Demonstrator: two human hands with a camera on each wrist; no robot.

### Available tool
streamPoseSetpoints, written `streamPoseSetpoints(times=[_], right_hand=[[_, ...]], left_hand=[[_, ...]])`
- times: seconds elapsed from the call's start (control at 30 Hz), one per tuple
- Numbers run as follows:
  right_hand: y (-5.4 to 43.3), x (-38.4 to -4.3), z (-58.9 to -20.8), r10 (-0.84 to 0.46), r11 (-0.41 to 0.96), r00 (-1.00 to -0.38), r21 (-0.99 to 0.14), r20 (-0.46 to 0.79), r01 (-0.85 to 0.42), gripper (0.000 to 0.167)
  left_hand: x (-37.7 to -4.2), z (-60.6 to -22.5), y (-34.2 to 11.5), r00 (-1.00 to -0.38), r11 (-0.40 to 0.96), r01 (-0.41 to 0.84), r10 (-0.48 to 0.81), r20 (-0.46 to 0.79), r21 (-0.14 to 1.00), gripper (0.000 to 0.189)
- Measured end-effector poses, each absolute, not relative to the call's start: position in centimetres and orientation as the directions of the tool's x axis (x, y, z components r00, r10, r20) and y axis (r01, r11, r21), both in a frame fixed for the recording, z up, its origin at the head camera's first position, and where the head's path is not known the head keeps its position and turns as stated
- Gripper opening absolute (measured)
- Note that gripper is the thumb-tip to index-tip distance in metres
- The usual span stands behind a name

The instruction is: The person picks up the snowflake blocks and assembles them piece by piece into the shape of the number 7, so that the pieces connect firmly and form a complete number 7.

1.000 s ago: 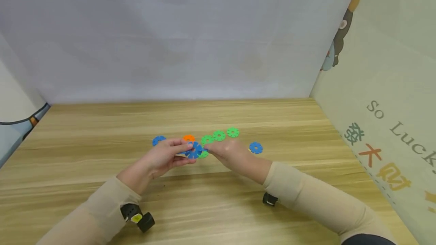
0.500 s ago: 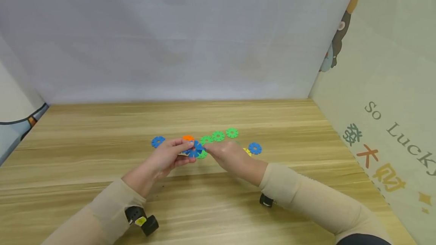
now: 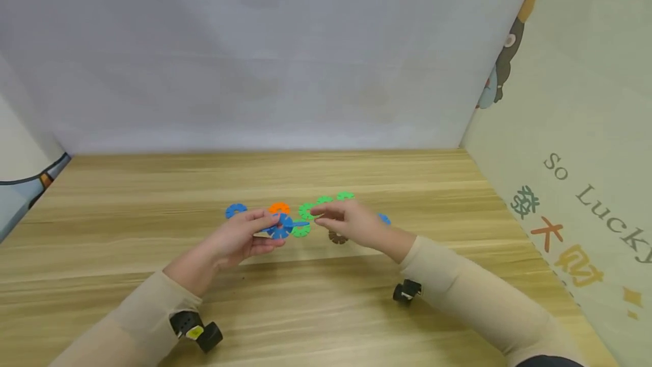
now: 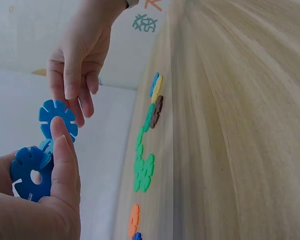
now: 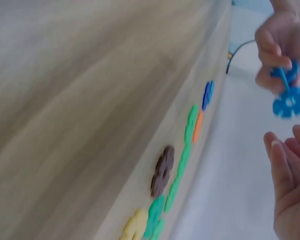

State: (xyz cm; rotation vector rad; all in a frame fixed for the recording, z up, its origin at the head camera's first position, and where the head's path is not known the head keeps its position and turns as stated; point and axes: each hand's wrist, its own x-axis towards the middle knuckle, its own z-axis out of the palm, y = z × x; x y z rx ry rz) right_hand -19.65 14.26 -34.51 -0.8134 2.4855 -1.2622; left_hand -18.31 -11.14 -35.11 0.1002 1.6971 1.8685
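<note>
My left hand (image 3: 244, 235) pinches a small group of blue notched plastic discs (image 3: 279, 227) slotted into one another at angles, raised above the table. In the left wrist view, one blue disc (image 4: 25, 167) lies between thumb and fingers, and another disc (image 4: 47, 114) sticks out beyond the fingertips. Just right of the group, my right hand (image 3: 355, 223) has nothing in it. Its fingers are loosely extended toward the blue discs, with a gap in between, as the right wrist view also shows. Beneath that hand lies a brown disc (image 3: 338, 238), partly covered.
Several green discs (image 3: 300, 229) lie flat behind and below the hands, with an orange disc (image 3: 279, 208) and a blue disc (image 3: 236, 210) to the left. A yellow disc (image 4: 157, 89) and another blue one (image 3: 384, 219) lie right. A pale backdrop (image 3: 265, 72) rises behind the table.
My right hand has let go of the blue discs and drawn back right, its fingers spreading. My left hand has turned the group slightly and shifted a little left. The brown disc has come into view.
</note>
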Motion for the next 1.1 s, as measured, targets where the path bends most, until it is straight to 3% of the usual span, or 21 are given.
streamPoseSetpoints(times=[0.2,0.47,0.7,1.1], right_hand=[[17.2,-20.8,-34.6,-0.471,0.477,-0.881,-0.826,0.046,-0.298,0.027],[18.9,-21.2,-35.0,-0.424,0.554,-0.906,-0.794,-0.008,-0.252,0.028],[20.6,-22.3,-36.0,-0.430,0.623,-0.903,-0.727,-0.012,-0.287,0.029],[24.0,-22.5,-37.2,-0.394,0.799,-0.906,-0.545,-0.156,-0.253,0.039]], left_hand=[[-18.4,-35.6,-11.6,-0.808,-0.019,-0.400,0.480,-0.343,0.916,0.013],[-18.6,-35.5,-11.4,-0.798,-0.009,-0.396,0.498,-0.339,0.918,0.014],[-18.6,-35.2,-11.2,-0.784,-0.018,-0.403,0.522,-0.335,0.915,0.014],[-18.5,-35.1,-10.9,-0.782,-0.027,-0.409,0.525,-0.335,0.912,0.012]])
